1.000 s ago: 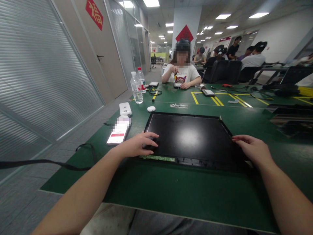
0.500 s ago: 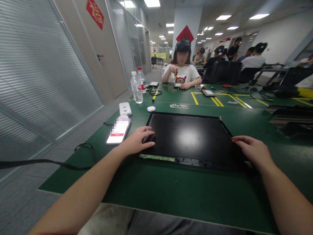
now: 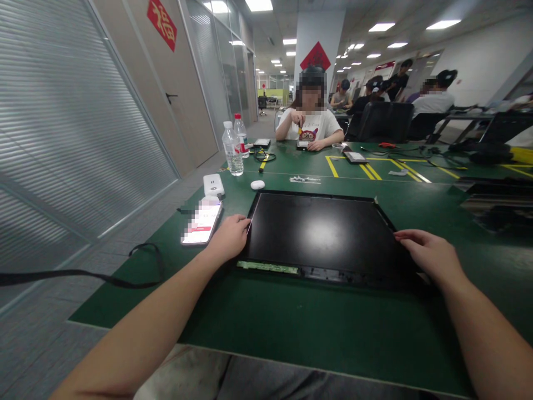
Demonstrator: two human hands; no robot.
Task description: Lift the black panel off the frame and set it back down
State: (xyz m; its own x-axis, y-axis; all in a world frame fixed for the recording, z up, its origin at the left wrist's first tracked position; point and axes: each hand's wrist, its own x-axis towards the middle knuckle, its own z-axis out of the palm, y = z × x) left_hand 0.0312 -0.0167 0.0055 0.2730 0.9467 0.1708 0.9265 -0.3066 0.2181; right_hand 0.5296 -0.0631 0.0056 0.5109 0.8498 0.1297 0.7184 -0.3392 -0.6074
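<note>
The left hand [image 3: 229, 238] has slid off the black display panel [image 3: 320, 233] lying flat on the green table [image 3: 291, 328] and now curls on its left edge, while the right hand [image 3: 431, 256] rests open-fingered at the right edge.

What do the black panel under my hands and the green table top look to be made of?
Flat black rectangular panel: glossy, likely glass or plastic; it mirrors a ceiling light. Green table mat: matte, probably rubber or vinyl, no glare. Left hand and right hand rest on the panel's edges.
</note>
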